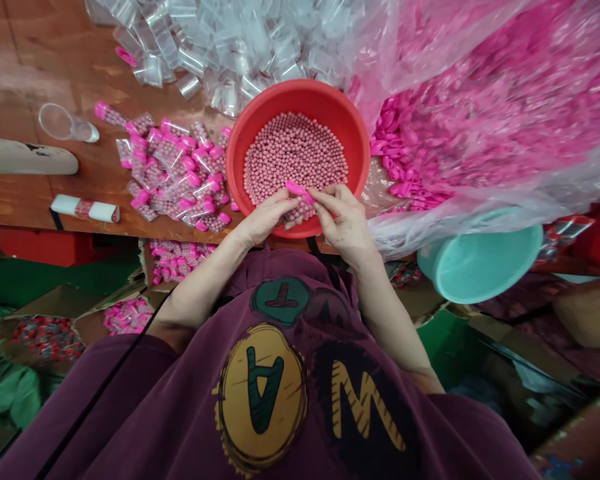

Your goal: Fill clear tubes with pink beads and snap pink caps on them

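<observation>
the left hand [267, 217] and right hand [341, 220], fingers curled and closed, pinch a bright pink plastic cap [297, 192] between them, just above a round red plastic bowl [300, 93] of small pink beads [293, 157]. the maroon shirt [190, 413] carries large upside-down letters: a green "a" [265, 393] on a yellow disc, and a yellow "m" [363, 407].
</observation>
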`<move>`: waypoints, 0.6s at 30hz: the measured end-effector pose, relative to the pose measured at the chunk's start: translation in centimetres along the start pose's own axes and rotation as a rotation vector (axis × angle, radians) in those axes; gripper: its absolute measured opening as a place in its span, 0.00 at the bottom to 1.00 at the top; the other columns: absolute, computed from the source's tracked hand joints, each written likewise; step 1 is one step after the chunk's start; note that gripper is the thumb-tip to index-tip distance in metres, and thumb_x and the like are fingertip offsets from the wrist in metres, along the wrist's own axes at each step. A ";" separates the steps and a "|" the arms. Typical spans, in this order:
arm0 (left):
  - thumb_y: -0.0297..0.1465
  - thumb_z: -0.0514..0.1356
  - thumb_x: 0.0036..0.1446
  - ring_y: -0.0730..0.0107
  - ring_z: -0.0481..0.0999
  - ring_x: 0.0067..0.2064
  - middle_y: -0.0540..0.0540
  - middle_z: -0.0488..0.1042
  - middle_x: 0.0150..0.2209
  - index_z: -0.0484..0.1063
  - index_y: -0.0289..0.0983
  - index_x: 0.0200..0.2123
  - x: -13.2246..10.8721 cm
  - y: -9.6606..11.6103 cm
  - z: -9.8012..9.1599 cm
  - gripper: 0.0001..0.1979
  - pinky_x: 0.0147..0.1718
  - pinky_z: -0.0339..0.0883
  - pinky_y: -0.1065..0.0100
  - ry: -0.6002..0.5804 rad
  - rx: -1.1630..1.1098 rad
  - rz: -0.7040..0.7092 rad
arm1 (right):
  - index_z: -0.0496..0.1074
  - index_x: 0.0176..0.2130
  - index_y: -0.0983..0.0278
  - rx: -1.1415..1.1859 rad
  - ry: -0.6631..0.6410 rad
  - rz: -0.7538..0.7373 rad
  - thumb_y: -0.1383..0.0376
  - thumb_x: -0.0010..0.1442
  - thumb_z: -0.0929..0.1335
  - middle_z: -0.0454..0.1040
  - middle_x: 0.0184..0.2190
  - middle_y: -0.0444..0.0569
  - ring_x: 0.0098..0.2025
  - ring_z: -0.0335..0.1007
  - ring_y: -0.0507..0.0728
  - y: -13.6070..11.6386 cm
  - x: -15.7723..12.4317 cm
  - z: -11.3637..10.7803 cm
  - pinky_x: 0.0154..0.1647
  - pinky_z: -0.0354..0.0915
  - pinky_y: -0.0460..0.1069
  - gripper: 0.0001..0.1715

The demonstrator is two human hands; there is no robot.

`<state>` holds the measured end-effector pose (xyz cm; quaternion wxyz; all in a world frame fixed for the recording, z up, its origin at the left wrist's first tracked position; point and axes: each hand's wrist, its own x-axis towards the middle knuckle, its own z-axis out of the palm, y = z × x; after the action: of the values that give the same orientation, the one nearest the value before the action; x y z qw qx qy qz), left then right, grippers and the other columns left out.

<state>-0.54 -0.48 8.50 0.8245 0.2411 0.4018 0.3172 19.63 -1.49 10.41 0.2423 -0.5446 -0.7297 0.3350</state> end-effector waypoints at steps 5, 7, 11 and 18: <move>0.41 0.68 0.66 0.73 0.74 0.29 0.47 0.79 0.35 0.74 0.37 0.45 0.1 -0.5 -0.1 0.14 0.31 0.70 0.68 0.014 -0.064 -0.032 | 0.82 0.59 0.58 -0.126 0.142 0.073 0.62 0.76 0.62 0.77 0.49 0.57 0.52 0.77 0.63 1.6 0.0 1.7 0.56 0.77 0.60 0.23; 0.41 0.69 0.65 0.72 0.78 0.30 0.46 0.81 0.36 0.74 0.37 0.48 0.1 -0.6 -0.1 0.16 0.33 0.73 0.68 0.020 -0.076 -0.043 | 0.82 0.57 0.58 -0.039 0.220 0.157 0.57 0.76 0.65 0.79 0.46 0.54 0.49 0.78 0.62 2.0 0.0 1.8 0.53 0.78 0.60 0.20; 0.43 0.73 0.63 0.73 0.79 0.33 0.48 0.81 0.37 0.75 0.38 0.49 0.1 -0.8 -0.2 0.19 0.34 0.72 0.70 0.036 -0.059 0.008 | 0.84 0.52 0.57 0.275 0.222 0.209 0.47 0.72 0.71 0.82 0.43 0.49 0.43 0.78 0.58 1.3 0.3 1.5 0.46 0.78 0.56 0.20; 0.44 0.75 0.61 0.73 0.78 0.31 0.51 0.78 0.33 0.74 0.37 0.45 0.0 -0.9 0.4 0.21 0.31 0.71 0.71 0.046 -0.072 0.010 | 0.85 0.46 0.56 0.379 0.224 0.202 0.46 0.69 0.74 0.82 0.41 0.47 0.42 0.79 0.57 -0.2 0.0 2.3 0.45 0.77 0.55 0.19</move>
<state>0.10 -1.20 8.14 0.8217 0.2060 0.4075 0.3411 17.85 -2.00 9.05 0.3848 -0.5933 -0.5644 0.4260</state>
